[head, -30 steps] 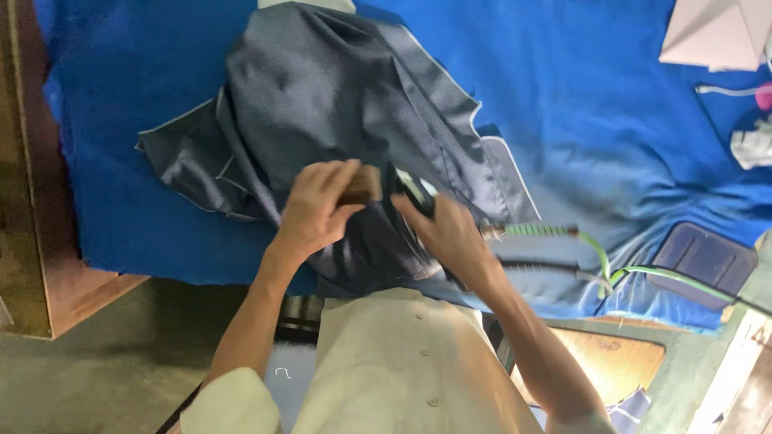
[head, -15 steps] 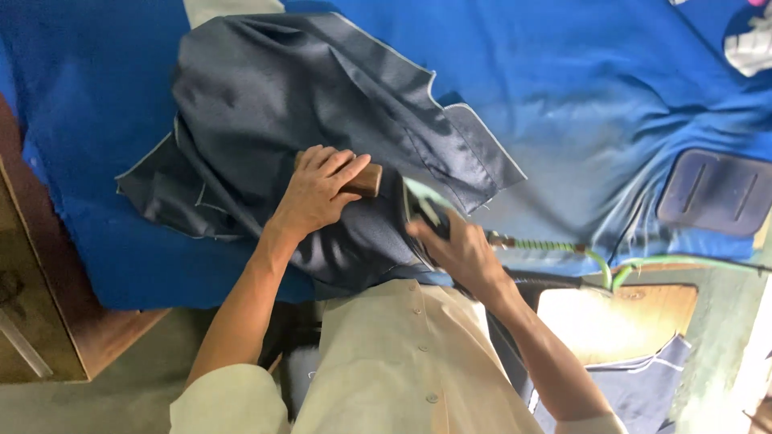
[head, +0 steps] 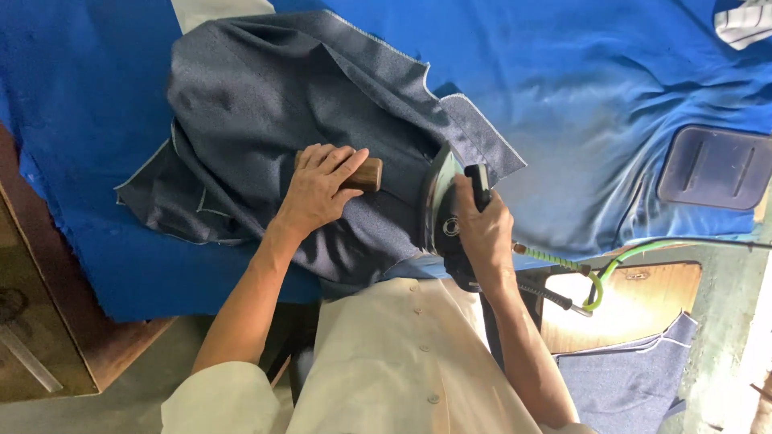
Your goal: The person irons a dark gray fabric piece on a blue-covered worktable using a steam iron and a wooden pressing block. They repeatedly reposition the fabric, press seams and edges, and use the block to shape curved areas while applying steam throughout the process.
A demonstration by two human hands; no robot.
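- Your left hand [head: 320, 191] lay flat over a wooden block [head: 363, 174], fingers wrapped across it, pressing it into the grey garment piece [head: 281, 112], likely to flatten the cloth.
- Your right hand [head: 481, 229] gripped the handle of the steam iron [head: 442, 210], tipped on edge just beside the block.
- The garment lay bunched on the blue padded table cover [head: 579, 104].
- The iron's green hose [head: 619, 261] trailed off to the right.

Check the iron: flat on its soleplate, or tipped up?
Tipped up: the iron shows its soleplate edge-on, held by the right hand against the grey fabric.
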